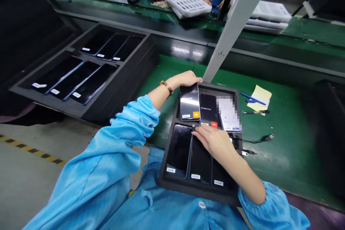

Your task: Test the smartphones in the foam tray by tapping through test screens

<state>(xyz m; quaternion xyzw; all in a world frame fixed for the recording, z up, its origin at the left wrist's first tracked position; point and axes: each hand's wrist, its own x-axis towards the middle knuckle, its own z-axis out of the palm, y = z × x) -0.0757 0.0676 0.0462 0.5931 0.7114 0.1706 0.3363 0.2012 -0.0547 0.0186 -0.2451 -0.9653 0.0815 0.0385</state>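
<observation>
gripping lit smartphone (189, 100) with left hand (189, 78), pinching apparent plug (193, 128) with right hand (215, 141); partly done, apparently, with lower-centre smartphones (179, 151) unlit.

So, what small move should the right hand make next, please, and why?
Probably the right hand should bring the small dark piece, perhaps a plug, up to the bottom edge of the leftmost lit phone: it pinches that piece just below this edge, and the left hand is at the phone's top end, where it could steady it.
</observation>
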